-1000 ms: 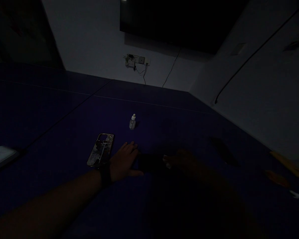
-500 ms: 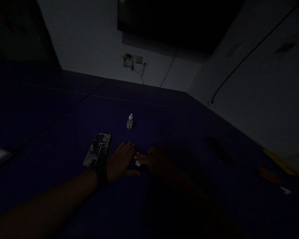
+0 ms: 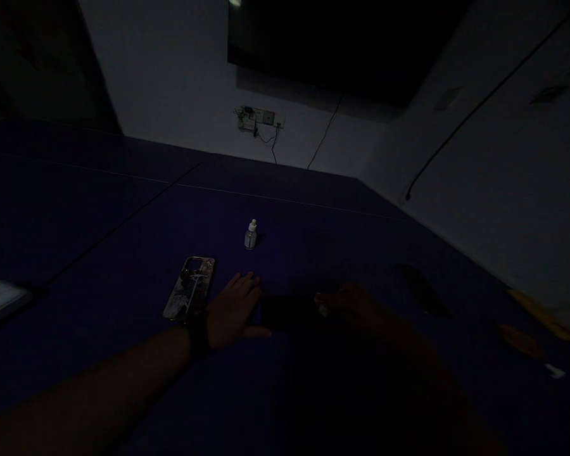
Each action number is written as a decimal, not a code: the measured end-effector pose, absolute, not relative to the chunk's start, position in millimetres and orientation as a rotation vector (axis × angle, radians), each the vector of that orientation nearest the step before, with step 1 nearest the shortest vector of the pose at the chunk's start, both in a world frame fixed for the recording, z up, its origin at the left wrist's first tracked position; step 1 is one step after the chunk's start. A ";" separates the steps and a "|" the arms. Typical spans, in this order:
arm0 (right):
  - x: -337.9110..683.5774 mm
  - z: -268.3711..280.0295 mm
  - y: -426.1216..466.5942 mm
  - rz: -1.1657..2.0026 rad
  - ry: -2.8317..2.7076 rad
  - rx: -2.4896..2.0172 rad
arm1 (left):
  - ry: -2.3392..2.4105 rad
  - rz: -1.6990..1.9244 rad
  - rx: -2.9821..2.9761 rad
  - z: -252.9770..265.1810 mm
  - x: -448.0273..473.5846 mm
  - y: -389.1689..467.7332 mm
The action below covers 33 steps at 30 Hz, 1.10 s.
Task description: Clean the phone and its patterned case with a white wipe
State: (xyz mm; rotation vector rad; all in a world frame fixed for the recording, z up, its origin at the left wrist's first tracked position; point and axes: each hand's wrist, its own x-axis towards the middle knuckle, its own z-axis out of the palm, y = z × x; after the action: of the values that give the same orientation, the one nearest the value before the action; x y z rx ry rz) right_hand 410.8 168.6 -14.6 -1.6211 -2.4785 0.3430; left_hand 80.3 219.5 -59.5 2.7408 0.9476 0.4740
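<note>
My left hand (image 3: pixel 234 309) lies flat, fingers stretched out and thumb apart, along the left end of a dark rectangular slab (image 3: pixel 285 311) that looks like a phone. A small white piece of tissue or cloth (image 3: pixel 322 310) is pressed under the fingertips of my right hand (image 3: pixel 354 305) near the slab's right end. Deep shadow hides much of the right hand and the slab's edges. A phone case (image 3: pixel 190 288) with a printed picture and camera cut-out sits left of my left hand. Beyond the hands, a small clear dropper bottle (image 3: pixel 250 237) with a white cap stands upright.
A white box-like object (image 3: pixel 2 297) rests at the far left of the blue surface (image 3: pixel 137 221). On the right are a dark flat object (image 3: pixel 422 289), an orange item (image 3: pixel 520 340) and a yellow strip (image 3: pixel 544 315). Wall sockets (image 3: pixel 261 118) with cables sit below a dark screen (image 3: pixel 332 47).
My right hand has slid right with the white tissue or cloth, away from my left hand, uncovering more of the dark slab. My left hand stays by the slab; the view shifts slightly.
</note>
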 end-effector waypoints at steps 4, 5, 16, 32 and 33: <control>366.2 -25.7 172.3 0.257 -2.586 -1.526 | 0.935 0.519 2.736 -60.5 80.1 219.6; 351.3 -28.7 173.5 0.258 -2.611 -1.483 | 0.937 0.517 2.737 -60.4 80.1 219.4; 347.4 -29.8 173.7 0.282 -2.533 -1.517 | 0.969 0.489 2.755 -57.4 81.2 217.9; 311.5 -31.8 166.4 0.344 -2.636 -1.331 | 0.942 0.539 2.737 -63.1 79.4 220.1; 307.6 -28.6 164.4 0.362 -2.649 -1.299 | 0.943 0.527 2.736 -62.1 79.4 220.0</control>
State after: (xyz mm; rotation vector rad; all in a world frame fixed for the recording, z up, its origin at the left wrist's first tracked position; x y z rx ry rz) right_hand 307.6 164.4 -28.6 -1.2987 -2.6491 0.3616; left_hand 79.4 220.0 -62.1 2.7361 0.9432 0.5273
